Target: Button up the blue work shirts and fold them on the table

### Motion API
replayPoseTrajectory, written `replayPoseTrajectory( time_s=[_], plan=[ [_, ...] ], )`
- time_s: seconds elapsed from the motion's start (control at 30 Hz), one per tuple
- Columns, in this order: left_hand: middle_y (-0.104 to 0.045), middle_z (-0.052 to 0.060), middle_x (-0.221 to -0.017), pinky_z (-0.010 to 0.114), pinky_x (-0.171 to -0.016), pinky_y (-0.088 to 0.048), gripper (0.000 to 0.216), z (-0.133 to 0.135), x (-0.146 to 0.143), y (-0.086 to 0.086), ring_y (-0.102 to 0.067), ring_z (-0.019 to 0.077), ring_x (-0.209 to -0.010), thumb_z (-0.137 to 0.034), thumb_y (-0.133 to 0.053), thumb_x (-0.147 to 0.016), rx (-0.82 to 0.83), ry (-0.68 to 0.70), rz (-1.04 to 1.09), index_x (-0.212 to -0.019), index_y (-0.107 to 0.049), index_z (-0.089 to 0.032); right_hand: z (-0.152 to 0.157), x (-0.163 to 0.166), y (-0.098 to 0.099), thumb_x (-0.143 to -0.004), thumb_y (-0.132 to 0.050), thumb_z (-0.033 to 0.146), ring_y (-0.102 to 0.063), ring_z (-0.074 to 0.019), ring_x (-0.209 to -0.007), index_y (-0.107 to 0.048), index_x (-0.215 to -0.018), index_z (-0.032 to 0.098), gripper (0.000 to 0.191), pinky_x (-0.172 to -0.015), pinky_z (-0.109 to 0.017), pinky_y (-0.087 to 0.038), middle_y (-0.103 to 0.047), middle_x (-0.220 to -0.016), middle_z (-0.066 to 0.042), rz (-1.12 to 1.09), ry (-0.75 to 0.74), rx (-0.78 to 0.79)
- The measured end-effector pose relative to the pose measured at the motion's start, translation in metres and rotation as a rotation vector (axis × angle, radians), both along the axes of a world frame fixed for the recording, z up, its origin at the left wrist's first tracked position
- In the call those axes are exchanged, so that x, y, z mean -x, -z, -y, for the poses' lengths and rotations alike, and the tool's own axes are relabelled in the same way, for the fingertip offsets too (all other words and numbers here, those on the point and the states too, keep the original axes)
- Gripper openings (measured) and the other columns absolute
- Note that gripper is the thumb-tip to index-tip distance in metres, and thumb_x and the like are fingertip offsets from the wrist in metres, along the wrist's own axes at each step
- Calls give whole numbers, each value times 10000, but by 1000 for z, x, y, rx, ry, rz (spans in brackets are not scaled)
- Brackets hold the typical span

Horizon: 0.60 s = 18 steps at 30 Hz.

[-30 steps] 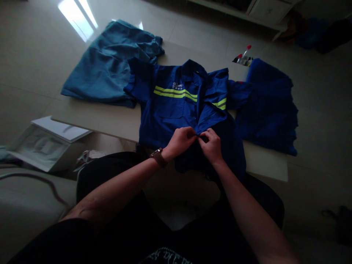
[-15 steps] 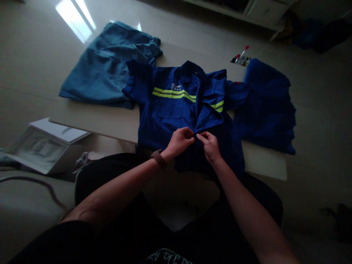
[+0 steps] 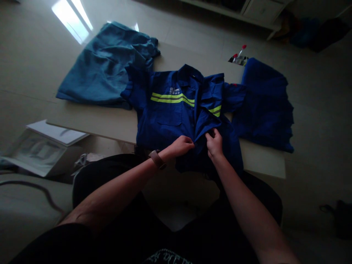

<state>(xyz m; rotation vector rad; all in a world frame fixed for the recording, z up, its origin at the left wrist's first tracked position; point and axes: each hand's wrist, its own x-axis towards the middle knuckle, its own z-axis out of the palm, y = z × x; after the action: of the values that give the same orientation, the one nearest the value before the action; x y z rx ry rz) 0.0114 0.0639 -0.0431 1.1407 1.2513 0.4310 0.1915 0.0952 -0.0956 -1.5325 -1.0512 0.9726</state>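
Note:
A dark blue short-sleeved work shirt (image 3: 167,113) with yellow-green reflective stripes lies front up, its collar away from me. Its front is partly open, and one flap is folded back on the right. My left hand (image 3: 182,145), a watch on its wrist, pinches the shirt's front edge near the lower middle. To the right, my right hand (image 3: 214,142) is closed on the lower part of the folded flap. The fingertips of both hands are partly hidden, and any button there is too small to make out.
The shirt lies on a pale tabletop (image 3: 110,126). Teal cloth (image 3: 101,66) lies at the left, a blue garment (image 3: 264,106) at the right. Red-capped bottles (image 3: 240,55) stand behind it. A white box (image 3: 46,148) sits at the lower left, a white cabinet (image 3: 261,11) at the back.
My hands have moved apart. The right has shifted right and slightly up onto the flap, while the left has come a little lower. The shirt's front has been drawn slightly toward me.

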Motion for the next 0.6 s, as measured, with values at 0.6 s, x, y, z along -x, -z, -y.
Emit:
replayPoseTrajectory(
  time_s=[0.6],
  plan=[
    [-736,132,-1123,379,-998,-525,266,-15,14,13,-655,252,-1073,-174,-569,-949,-609,141,-579,-1156,-732,-141,14,3,-24,-692,-698,325,-660,-230,-768,-752,-742,184,158,-803,-370,-520,-760,-790,-65,137,-171,34]
  ],
)
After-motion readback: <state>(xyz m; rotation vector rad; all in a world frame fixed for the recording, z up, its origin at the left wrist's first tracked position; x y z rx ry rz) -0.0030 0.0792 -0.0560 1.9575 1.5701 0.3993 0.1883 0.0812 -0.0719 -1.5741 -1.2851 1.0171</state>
